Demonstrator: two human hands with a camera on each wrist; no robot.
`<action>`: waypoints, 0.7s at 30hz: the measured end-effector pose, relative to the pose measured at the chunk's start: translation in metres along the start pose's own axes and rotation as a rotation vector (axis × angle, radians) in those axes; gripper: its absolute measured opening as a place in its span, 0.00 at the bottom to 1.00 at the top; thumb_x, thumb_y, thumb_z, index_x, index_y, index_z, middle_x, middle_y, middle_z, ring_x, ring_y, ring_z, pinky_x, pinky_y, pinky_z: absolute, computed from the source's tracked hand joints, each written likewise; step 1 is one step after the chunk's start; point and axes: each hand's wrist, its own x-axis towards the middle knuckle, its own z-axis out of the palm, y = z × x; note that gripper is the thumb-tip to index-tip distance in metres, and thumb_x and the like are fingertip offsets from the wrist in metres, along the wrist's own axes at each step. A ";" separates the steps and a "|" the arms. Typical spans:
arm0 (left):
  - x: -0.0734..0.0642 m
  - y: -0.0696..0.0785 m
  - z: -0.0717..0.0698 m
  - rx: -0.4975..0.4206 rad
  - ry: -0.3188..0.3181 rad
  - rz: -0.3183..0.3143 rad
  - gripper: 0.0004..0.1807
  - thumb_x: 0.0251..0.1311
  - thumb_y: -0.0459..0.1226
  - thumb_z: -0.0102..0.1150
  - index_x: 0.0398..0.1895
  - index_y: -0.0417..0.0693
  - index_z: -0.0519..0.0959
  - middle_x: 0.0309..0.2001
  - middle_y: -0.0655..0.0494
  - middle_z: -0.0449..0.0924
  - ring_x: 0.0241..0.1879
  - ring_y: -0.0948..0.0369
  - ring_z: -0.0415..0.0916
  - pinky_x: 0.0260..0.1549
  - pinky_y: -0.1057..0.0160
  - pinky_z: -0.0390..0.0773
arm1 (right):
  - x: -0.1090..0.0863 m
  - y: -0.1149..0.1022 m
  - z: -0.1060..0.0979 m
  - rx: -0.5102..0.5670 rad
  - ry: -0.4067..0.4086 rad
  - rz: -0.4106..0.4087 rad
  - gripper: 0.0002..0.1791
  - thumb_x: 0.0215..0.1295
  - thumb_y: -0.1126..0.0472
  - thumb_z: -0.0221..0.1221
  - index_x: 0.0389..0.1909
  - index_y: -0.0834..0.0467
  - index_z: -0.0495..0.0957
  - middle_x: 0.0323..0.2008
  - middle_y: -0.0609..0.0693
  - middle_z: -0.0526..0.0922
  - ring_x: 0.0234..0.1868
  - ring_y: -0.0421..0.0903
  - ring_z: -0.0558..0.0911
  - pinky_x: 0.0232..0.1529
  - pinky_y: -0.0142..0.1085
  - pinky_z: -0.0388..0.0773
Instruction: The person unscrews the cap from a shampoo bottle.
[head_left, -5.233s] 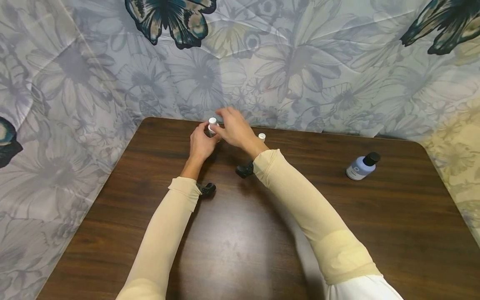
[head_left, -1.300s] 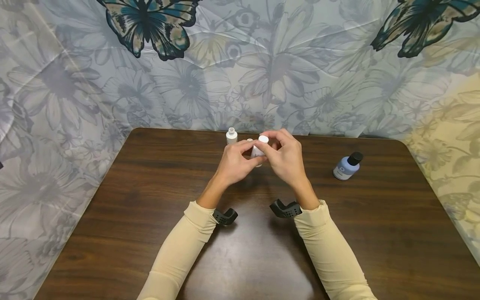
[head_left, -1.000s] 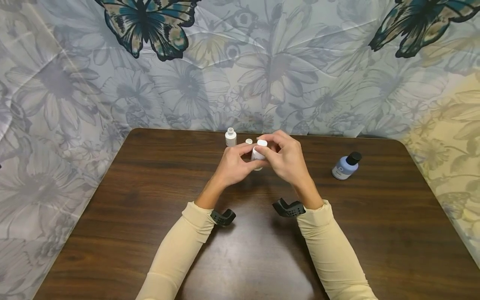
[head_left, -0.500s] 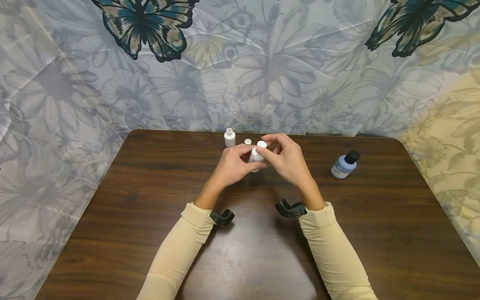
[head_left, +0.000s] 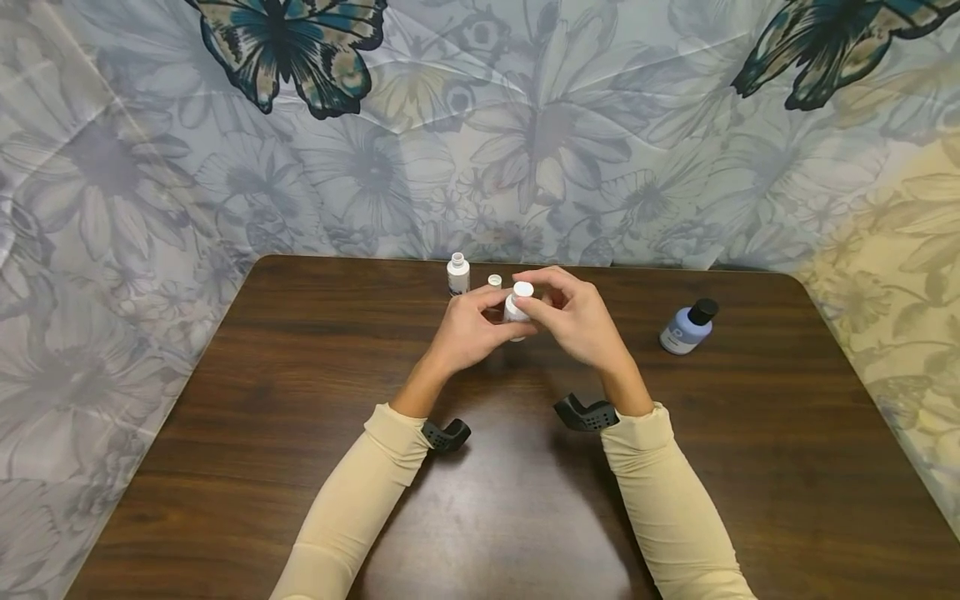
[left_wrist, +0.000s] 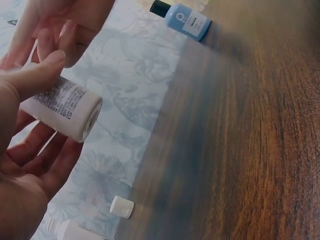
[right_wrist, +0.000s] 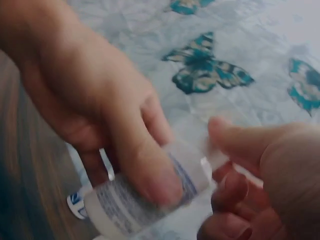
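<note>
A small white bottle (head_left: 516, 312) with printed text is held by my left hand (head_left: 467, 332), thumb on one side and fingers on the other. Its base shows in the left wrist view, raised off the table. My right hand (head_left: 576, 315) pinches the white cap (head_left: 523, 289) at the bottle's top between thumb and fingers. In the right wrist view the cap end is blurred and partly hidden by the fingers. Just behind my hands stand an uncapped white bottle (head_left: 458, 275) and a loose white cap (left_wrist: 122, 206).
A lilac-blue bottle (head_left: 686, 329) with a black cap stands upright to the right on the dark wooden table (head_left: 300, 400). A floral cloth with butterflies (head_left: 525, 150) hangs behind the table's far edge. Dark wrist cameras (head_left: 446, 435) stick out inward from both wrists.
Five seconds ago both hands were on a white bottle farther left at the back. That spot now has an uncapped bottle, and both hands hold another one nearer. The last second shows only small shifts.
</note>
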 end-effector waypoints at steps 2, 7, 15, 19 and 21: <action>0.000 0.000 -0.001 -0.007 -0.019 -0.011 0.20 0.48 0.43 0.82 0.46 0.54 0.89 0.40 0.57 0.88 0.37 0.63 0.86 0.38 0.68 0.85 | 0.000 0.003 -0.004 0.029 -0.052 0.009 0.17 0.69 0.57 0.66 0.57 0.50 0.83 0.39 0.49 0.82 0.23 0.41 0.71 0.22 0.31 0.70; -0.001 0.001 0.000 -0.046 -0.018 -0.028 0.20 0.49 0.42 0.81 0.48 0.54 0.88 0.41 0.56 0.87 0.37 0.62 0.87 0.39 0.66 0.86 | 0.000 0.003 -0.004 0.029 -0.045 0.036 0.20 0.70 0.56 0.65 0.61 0.50 0.81 0.45 0.50 0.82 0.24 0.41 0.71 0.23 0.30 0.70; 0.000 0.005 0.001 -0.040 0.022 -0.024 0.19 0.48 0.42 0.81 0.45 0.55 0.89 0.37 0.56 0.85 0.33 0.64 0.86 0.37 0.67 0.86 | -0.001 -0.009 0.009 -0.073 0.166 0.062 0.22 0.62 0.49 0.72 0.51 0.56 0.81 0.43 0.50 0.81 0.22 0.41 0.69 0.20 0.31 0.66; 0.000 0.004 0.001 -0.016 0.023 -0.021 0.21 0.47 0.43 0.82 0.46 0.55 0.89 0.38 0.54 0.86 0.33 0.64 0.85 0.36 0.68 0.85 | -0.002 -0.010 0.010 -0.071 0.181 0.049 0.19 0.62 0.50 0.72 0.48 0.55 0.81 0.37 0.48 0.81 0.21 0.42 0.69 0.19 0.31 0.66; -0.001 0.004 0.000 -0.022 0.018 -0.023 0.22 0.47 0.43 0.82 0.48 0.55 0.89 0.40 0.54 0.87 0.33 0.64 0.86 0.36 0.68 0.85 | -0.002 -0.009 0.008 -0.054 0.161 0.031 0.18 0.62 0.52 0.72 0.48 0.55 0.82 0.29 0.49 0.79 0.19 0.42 0.68 0.18 0.31 0.65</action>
